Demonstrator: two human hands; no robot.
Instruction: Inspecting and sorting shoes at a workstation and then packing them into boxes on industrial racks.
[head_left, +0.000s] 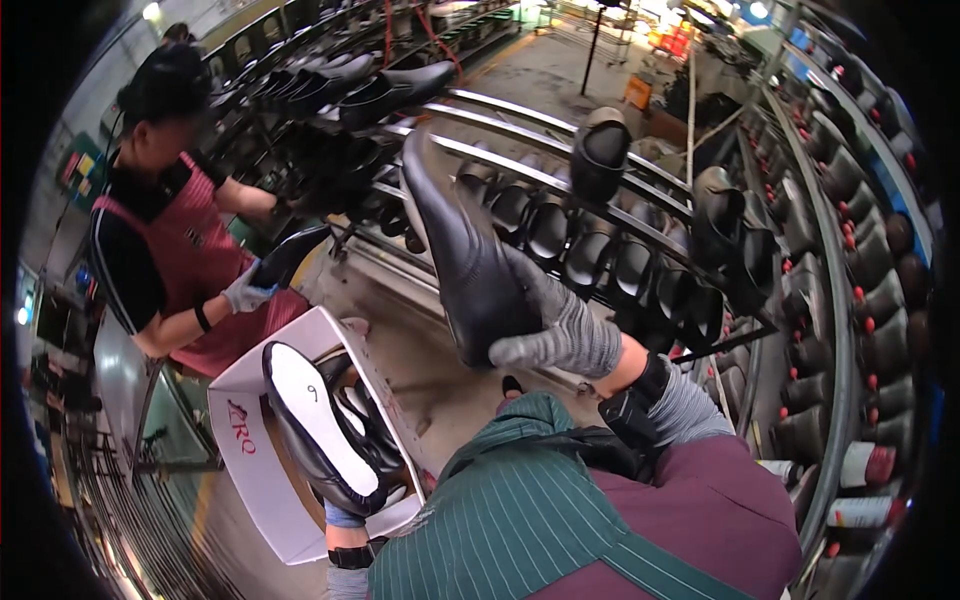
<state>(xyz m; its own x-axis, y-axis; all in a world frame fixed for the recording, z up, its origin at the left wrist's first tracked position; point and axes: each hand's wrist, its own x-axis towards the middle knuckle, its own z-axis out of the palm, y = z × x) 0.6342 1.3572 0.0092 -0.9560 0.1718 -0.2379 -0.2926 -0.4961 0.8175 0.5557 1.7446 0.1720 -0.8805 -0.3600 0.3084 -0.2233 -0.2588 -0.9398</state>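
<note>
My right hand (560, 335), in a grey knit glove, grips a black leather shoe (465, 250) by its heel end. The toe points up and away from me, in front of the metal rack. Lower left, a second black shoe (330, 470) lies tilted with its white underside (315, 405) facing up; a handwritten mark is on it. My left hand (345, 516), in a bluish glove, is at this shoe's heel end, its fingers mostly hidden beneath. That shoe is over a white box (245, 490) with more black shoes (365, 400) inside.
A metal rack (530, 165) with rows of black shoes runs across the front. Shelves of dark shoe lasts (800, 380) with red parts stand close on my right. At the left, a co-worker (170, 210) in a red apron holds a dark shoe (290, 255).
</note>
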